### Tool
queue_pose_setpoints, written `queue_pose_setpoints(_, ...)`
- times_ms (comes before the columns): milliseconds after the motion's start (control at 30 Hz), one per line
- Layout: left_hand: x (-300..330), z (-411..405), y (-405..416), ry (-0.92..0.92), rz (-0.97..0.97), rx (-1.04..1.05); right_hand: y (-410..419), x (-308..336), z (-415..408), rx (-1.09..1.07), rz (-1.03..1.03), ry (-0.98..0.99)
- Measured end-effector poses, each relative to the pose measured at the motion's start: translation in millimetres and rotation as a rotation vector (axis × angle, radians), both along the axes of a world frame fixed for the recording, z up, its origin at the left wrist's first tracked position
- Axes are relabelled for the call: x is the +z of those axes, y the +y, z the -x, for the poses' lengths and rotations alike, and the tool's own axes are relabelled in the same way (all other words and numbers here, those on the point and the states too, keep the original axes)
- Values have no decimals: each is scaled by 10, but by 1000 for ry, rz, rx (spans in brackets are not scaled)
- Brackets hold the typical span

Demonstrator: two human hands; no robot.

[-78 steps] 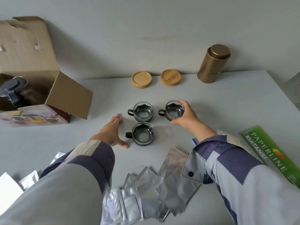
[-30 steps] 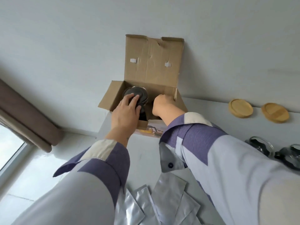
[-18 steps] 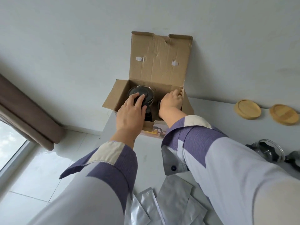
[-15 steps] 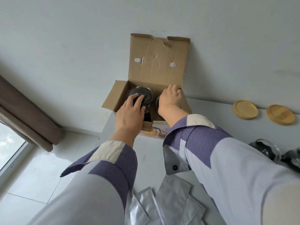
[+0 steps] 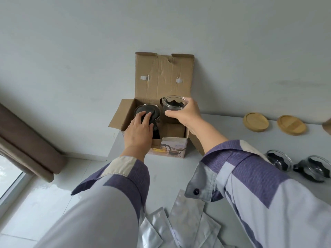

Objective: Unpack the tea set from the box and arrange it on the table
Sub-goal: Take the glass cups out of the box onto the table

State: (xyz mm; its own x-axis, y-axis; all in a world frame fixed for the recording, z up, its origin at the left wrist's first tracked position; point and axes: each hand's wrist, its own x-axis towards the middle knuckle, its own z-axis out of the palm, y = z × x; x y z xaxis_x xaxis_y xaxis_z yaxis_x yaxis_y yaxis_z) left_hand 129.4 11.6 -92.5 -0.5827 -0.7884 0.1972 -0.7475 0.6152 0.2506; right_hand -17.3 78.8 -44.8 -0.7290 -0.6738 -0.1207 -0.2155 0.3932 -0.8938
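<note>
An open cardboard box stands at the table's far left corner, its lid flap up against the wall. Inside it sits a dark teapot with a round lid. My left hand rests on the teapot's lid and handle, fingers spread over it. My right hand holds a small glass cup with a dark handle, lifted just above the box's right side. Two more glass cups stand on the table at the right.
Two round wooden coasters lie by the wall at the right. Several silver foil packets are scattered at the near table edge. The table's left edge drops to a tiled floor, with a brown curtain beyond.
My right hand, earlier down inside the box, has come up holding a glass cup. My left hand stays on the teapot. Before that, both hands left the cups on the table.
</note>
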Motion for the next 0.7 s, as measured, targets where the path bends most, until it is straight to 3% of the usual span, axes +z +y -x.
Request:
queue_pose_setpoints(300, 56, 23, 6, -30, -30, -11, 304, 67, 10, -56, 281, -403)
queue_pose_setpoints(500, 216, 134, 112, -117, 23, -9, 742, 213, 213, 95, 648, -1102)
queue_pose_setpoints(700, 308, 563, 735, -57, 80, -176, 1262, 379, 353, 96, 713, -1039)
